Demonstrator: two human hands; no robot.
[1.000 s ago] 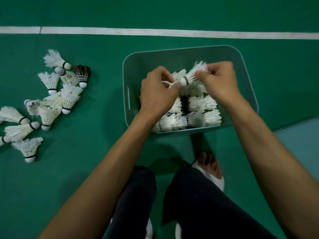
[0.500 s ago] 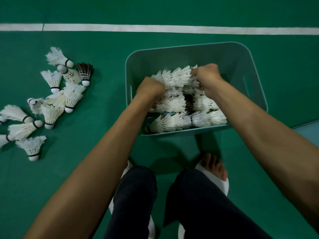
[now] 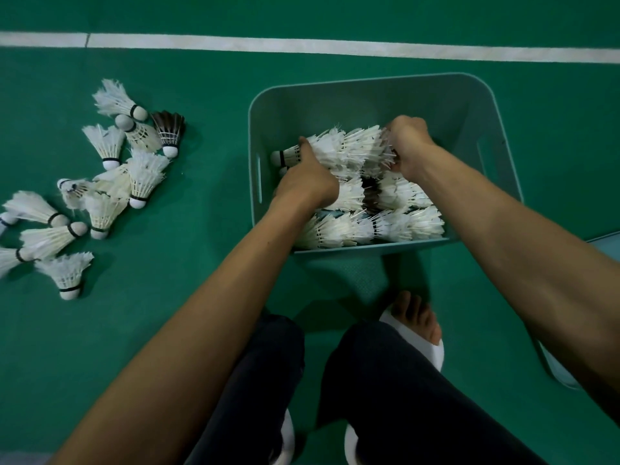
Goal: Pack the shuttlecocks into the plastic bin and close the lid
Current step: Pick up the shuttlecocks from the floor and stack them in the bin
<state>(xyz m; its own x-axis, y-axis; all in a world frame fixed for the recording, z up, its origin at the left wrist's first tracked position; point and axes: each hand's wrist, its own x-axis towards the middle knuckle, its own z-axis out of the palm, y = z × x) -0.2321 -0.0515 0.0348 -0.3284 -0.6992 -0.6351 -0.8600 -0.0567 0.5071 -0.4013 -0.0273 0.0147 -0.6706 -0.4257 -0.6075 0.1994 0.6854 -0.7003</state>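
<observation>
The left hand [image 3: 307, 182] and right hand [image 3: 411, 147] grip a long row of white, feathery shuttlecocks [image 3: 349, 149] between them, inside the blue-green bin [image 3: 369, 95].

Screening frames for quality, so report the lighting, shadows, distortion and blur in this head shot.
Head view: dim, even light with no glare; a soft shadow falls on the floor at the near side of the plastic bin; the wide-angle lens slightly bows the white court line; the stacked shuttlecocks gripped by the left hand and right hand look slightly soft; the loose shuttlecocks are readable.
</observation>
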